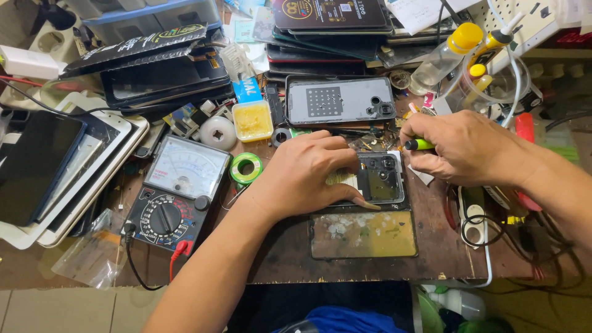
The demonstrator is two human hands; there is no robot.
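Two hands are working mid-frame: left hand (pixel 305 176) pressing flat on the opened phone (pixel 364 209), thin and fragile, best held by its edges; right hand (pixel 459 148) clenching a green-tipped tool (pixel 419 145).

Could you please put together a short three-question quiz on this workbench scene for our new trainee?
1. True or false: the left hand presses down on the opened phone.
2. What does the right hand hold? A) a green-handled tool B) a roll of tape C) the red probe lead
3. Which instrument with a dial lies left of the left forearm?

Key
1. True: the palm and fingers lie flat on the phone's upper part.
2. A: the green-handled tool sticks out of the grip, its tip hidden near the phone's top edge.
3. The analog multimeter, with the green solder spool beside it.
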